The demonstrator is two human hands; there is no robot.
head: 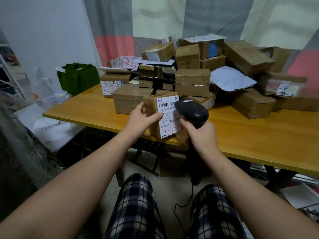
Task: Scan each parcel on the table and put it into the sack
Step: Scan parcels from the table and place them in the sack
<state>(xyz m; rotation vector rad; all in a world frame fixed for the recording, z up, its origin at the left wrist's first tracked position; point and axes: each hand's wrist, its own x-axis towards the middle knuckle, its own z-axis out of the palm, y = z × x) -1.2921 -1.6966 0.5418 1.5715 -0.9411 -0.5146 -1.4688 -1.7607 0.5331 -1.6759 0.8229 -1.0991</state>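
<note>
My left hand point(140, 119) grips a small brown parcel point(153, 107) by its left side, holding it over the front edge of the yellow table point(259, 135). Its white shipping label point(168, 118), with barcodes and red handwriting, faces me. My right hand point(202, 133) grips the handle of a black barcode scanner point(192, 110), whose head lies right over the label's right edge. A pile of several cardboard parcels point(192, 81) covers the back of the table. A grey sack point(25, 147) slumps on the floor at the left.
A green bag point(77, 78) stands at the table's back left corner. White plastic bags point(43, 94) and a shelf lie on the left. The scanner's cable point(186, 202) hangs between my knees. Papers litter the floor under the table's right side.
</note>
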